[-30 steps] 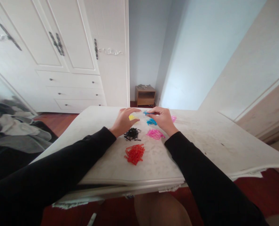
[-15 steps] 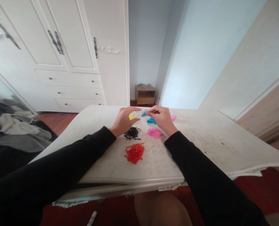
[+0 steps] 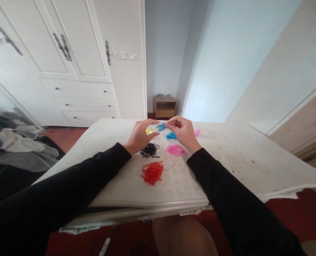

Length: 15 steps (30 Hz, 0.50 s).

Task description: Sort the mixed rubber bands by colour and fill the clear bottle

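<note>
My left hand (image 3: 142, 135) is raised over the far part of the table, thumb and fingers apart in a C shape. A yellow pile (image 3: 148, 131) shows between them. My right hand (image 3: 183, 133) has its thumb and fingertips pinched together beside a cluster of small blue pieces (image 3: 161, 127); what they hold is too small to tell. Below the right hand lies a second blue pile (image 3: 171, 136). Nearer are a pink pile (image 3: 176, 150), a black pile (image 3: 150, 150) and a red pile (image 3: 152, 172) of small clip-like plastic pieces.
The white table (image 3: 227, 170) has dark specks on its right side. Another pink heap (image 3: 197, 132) lies beyond my right wrist. Behind stand a white wardrobe (image 3: 88, 42) and a small wooden nightstand (image 3: 165, 106). Clothes (image 3: 22, 145) are heaped at the left.
The blue cluster between my hands shows larger and farther left. My right hand has shifted slightly, its fingers still pinched. My left hand keeps its curved shape.
</note>
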Each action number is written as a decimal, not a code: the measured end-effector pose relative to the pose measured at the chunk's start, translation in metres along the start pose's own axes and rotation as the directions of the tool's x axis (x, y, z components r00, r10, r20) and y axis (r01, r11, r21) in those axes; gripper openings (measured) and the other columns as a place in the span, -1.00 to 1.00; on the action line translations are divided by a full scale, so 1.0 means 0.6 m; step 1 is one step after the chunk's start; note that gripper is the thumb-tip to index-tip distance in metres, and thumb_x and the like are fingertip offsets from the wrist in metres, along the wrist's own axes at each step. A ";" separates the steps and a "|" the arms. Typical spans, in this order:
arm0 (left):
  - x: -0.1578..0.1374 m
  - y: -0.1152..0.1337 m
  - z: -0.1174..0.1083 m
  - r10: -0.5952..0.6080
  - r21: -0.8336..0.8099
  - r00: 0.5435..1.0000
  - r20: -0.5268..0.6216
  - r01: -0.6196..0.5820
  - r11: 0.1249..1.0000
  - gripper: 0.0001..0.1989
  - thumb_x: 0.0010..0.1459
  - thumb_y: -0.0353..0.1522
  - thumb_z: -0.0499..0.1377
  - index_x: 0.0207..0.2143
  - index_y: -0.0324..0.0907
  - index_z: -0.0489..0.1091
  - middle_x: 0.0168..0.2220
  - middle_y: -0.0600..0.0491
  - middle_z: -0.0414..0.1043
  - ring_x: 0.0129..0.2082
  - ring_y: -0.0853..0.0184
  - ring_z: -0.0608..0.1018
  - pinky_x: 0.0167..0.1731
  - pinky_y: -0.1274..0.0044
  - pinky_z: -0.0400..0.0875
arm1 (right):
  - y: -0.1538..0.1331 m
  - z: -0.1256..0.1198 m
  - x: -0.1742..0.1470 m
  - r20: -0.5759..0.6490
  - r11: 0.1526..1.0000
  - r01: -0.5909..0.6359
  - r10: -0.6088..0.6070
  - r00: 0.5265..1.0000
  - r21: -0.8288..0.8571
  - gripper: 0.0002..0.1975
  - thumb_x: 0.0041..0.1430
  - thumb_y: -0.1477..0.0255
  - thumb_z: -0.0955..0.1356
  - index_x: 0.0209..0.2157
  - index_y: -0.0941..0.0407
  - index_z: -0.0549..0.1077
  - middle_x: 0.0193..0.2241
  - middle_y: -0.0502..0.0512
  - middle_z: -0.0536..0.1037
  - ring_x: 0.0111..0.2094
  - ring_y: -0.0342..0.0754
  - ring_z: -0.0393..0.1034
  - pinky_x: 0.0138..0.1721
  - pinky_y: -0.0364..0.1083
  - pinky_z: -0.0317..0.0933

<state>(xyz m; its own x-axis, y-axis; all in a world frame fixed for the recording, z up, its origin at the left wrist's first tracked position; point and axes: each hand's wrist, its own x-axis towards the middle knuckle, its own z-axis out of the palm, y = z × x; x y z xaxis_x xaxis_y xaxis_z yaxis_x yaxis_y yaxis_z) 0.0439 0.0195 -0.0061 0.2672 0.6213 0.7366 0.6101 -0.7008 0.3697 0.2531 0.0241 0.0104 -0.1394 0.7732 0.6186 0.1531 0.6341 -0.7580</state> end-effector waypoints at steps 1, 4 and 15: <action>0.000 0.001 -0.001 0.000 -0.001 1.000 -0.003 0.000 1.000 -0.64 0.11 -0.40 0.42 -0.02 -0.14 0.53 -0.06 -0.02 0.65 -0.06 0.17 0.65 0.06 0.28 0.46 | -0.002 0.001 0.000 0.000 1.000 0.006 -0.006 1.000 0.015 -0.79 0.09 0.27 0.52 -0.37 0.09 0.53 -0.40 0.03 0.61 -0.34 -0.07 0.50 -0.20 -0.02 0.41; 0.001 0.005 -0.002 -0.004 -0.007 1.000 -0.015 0.004 1.000 -0.64 0.12 -0.40 0.42 -0.02 -0.14 0.52 -0.06 -0.02 0.65 -0.07 0.17 0.65 0.06 0.29 0.47 | -0.008 0.004 0.000 -0.036 0.999 0.035 -0.034 0.999 0.026 -0.81 0.09 0.29 0.51 -0.35 0.07 0.51 -0.36 0.04 0.62 -0.30 -0.06 0.51 -0.15 0.00 0.43; 0.005 0.002 0.004 -0.093 -0.261 0.980 -0.175 0.045 0.964 -0.59 0.14 -0.37 0.37 0.03 -0.14 0.39 -0.06 -0.03 0.61 -0.10 0.25 0.64 -0.12 0.39 0.53 | -0.009 -0.013 0.003 -0.206 0.970 0.108 -0.153 0.966 -0.216 -0.91 0.16 0.45 0.36 -0.27 0.07 0.50 -0.27 0.05 0.58 -0.21 -0.06 0.47 -0.18 -0.06 0.36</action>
<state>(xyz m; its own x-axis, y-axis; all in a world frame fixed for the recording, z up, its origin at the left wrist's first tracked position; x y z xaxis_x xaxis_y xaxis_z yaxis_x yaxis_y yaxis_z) 0.0471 0.0212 -0.0046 0.0746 0.6126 0.7868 0.4059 -0.7394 0.5372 0.2596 0.0221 0.0175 0.0437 0.6524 0.7566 0.3447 0.7010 -0.6244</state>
